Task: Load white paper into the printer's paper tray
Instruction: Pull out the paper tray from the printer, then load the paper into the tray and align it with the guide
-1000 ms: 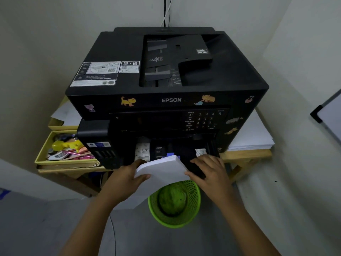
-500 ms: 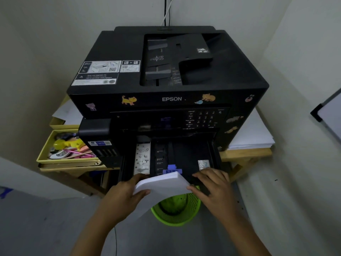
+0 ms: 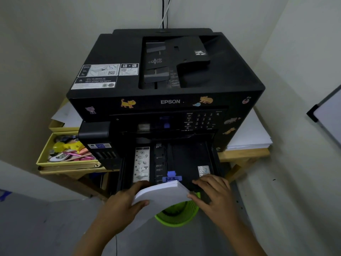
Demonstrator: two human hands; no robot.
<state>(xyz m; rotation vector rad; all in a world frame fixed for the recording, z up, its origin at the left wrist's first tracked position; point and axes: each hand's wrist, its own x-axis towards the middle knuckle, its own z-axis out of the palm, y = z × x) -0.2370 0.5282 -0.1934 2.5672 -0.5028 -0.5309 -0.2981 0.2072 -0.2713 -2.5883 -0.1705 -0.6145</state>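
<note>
our left hand point(image 3: 120, 206) pinches the white paper stack point(image 3: 162, 194) by its left edge, thumb on top — right hand point(image 3: 215, 194) rests fingers spread on the front edge of the paper tray point(image 3: 188, 157), which sits pulled out of the printer point(image 3: 166, 74); stack sits at the tray's front lip, above the green bin point(image 3: 177, 217).

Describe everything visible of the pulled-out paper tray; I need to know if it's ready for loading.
The paper tray is black plastic, pulled out from the printer's front and looks empty. A white pictogram label runs along its left side, size markings beside it, a blue guide clip near its front edge. The right hand rests on that front edge; the paper stack hovers there, held by the left hand.
</note>
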